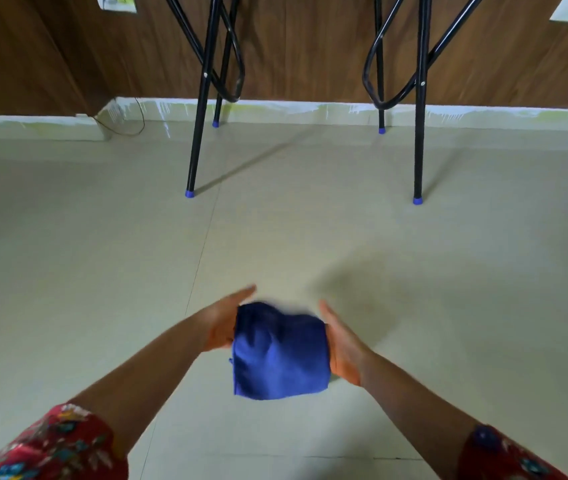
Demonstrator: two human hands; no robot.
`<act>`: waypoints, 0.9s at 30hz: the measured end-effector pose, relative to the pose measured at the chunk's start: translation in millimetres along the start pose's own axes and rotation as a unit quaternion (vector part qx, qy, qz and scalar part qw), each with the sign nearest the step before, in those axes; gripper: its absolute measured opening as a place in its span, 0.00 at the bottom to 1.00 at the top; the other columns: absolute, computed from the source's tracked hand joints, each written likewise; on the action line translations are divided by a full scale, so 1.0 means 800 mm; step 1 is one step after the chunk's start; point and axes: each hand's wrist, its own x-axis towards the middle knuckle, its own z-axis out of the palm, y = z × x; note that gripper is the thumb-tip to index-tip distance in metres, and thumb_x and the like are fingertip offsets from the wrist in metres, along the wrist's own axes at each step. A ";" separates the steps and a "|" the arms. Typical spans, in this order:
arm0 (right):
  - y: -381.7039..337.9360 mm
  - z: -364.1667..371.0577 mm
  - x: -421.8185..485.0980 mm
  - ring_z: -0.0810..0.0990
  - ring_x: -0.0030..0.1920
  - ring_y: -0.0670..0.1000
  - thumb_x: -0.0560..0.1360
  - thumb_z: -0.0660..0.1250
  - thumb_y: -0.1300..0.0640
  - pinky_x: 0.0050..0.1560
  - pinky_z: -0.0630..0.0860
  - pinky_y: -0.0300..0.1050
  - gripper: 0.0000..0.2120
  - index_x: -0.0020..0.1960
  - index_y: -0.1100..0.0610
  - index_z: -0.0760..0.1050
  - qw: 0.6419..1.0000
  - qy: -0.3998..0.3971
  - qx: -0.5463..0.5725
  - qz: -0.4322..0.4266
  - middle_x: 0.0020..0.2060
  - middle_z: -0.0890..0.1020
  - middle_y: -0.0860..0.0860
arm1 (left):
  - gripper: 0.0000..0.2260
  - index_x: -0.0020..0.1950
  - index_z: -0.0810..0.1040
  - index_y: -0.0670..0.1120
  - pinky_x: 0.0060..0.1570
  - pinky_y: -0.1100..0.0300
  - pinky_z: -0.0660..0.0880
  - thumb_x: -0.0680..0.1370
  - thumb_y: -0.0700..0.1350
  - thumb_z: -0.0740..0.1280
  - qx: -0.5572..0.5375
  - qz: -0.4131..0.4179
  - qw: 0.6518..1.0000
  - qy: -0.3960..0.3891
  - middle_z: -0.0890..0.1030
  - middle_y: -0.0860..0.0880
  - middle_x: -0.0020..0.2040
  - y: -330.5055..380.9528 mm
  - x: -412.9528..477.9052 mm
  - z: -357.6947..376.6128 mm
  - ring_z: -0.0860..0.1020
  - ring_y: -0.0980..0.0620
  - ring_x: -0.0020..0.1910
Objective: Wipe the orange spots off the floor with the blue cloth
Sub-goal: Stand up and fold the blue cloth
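Observation:
A folded blue cloth (280, 353) hangs above the pale tiled floor (102, 271), held between both palms. My left hand (225, 322) presses its left edge with straight fingers pointing away from me. My right hand (341, 344) presses the right edge, fingers also straight. The picture is slightly blurred by motion. No orange spots show on the floor in this view.
Black metal table legs with blue feet stand ahead at the left (190, 192) and at the right (417, 199). A wood-panelled wall (310, 46) with a white skirting runs behind them. A thin cable (137, 128) lies by the wall at the left.

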 end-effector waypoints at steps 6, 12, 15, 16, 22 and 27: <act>-0.033 0.017 -0.018 0.83 0.51 0.47 0.80 0.62 0.49 0.54 0.76 0.43 0.13 0.55 0.57 0.80 0.991 0.054 -0.099 -0.066 0.50 0.86 0.50 | 0.08 0.55 0.79 0.41 0.41 0.62 0.76 0.78 0.41 0.65 0.123 0.099 0.983 0.098 0.81 0.41 0.54 0.023 -0.018 -0.025 0.79 0.49 0.46; -0.154 0.097 -0.143 0.83 0.53 0.51 0.79 0.65 0.50 0.55 0.77 0.47 0.14 0.56 0.60 0.79 0.986 0.031 -0.130 -0.097 0.53 0.84 0.53 | 0.12 0.55 0.76 0.43 0.52 0.53 0.73 0.79 0.51 0.61 0.353 0.180 0.889 0.229 0.80 0.46 0.49 0.120 -0.170 -0.005 0.77 0.46 0.49; -0.219 0.145 -0.229 0.82 0.55 0.51 0.75 0.68 0.50 0.55 0.76 0.47 0.16 0.57 0.59 0.79 0.986 0.001 -0.101 -0.132 0.54 0.84 0.53 | 0.16 0.51 0.80 0.44 0.50 0.54 0.73 0.75 0.56 0.67 0.159 0.167 0.960 0.160 0.83 0.46 0.45 0.187 -0.273 0.012 0.80 0.49 0.46; -0.227 0.155 -0.250 0.83 0.55 0.49 0.76 0.68 0.48 0.54 0.77 0.46 0.15 0.57 0.56 0.80 0.986 0.013 -0.113 -0.123 0.54 0.84 0.51 | 0.17 0.53 0.81 0.46 0.53 0.54 0.74 0.75 0.57 0.68 0.109 0.132 0.978 0.120 0.85 0.48 0.47 0.198 -0.297 0.017 0.81 0.50 0.48; -0.309 0.242 -0.412 0.83 0.53 0.53 0.77 0.68 0.51 0.53 0.78 0.48 0.13 0.55 0.59 0.80 0.976 0.088 -0.179 -0.090 0.53 0.85 0.55 | 0.30 0.74 0.65 0.48 0.49 0.60 0.73 0.74 0.44 0.72 0.081 0.103 0.983 0.128 0.79 0.49 0.56 0.264 -0.472 0.050 0.78 0.51 0.52; -0.358 0.304 -0.534 0.82 0.47 0.50 0.76 0.69 0.57 0.47 0.78 0.43 0.16 0.62 0.54 0.72 0.978 0.119 -0.149 -0.089 0.52 0.83 0.54 | 0.31 0.70 0.66 0.56 0.46 0.60 0.77 0.73 0.35 0.71 0.053 0.204 0.974 0.081 0.83 0.46 0.53 0.325 -0.602 0.077 0.82 0.51 0.49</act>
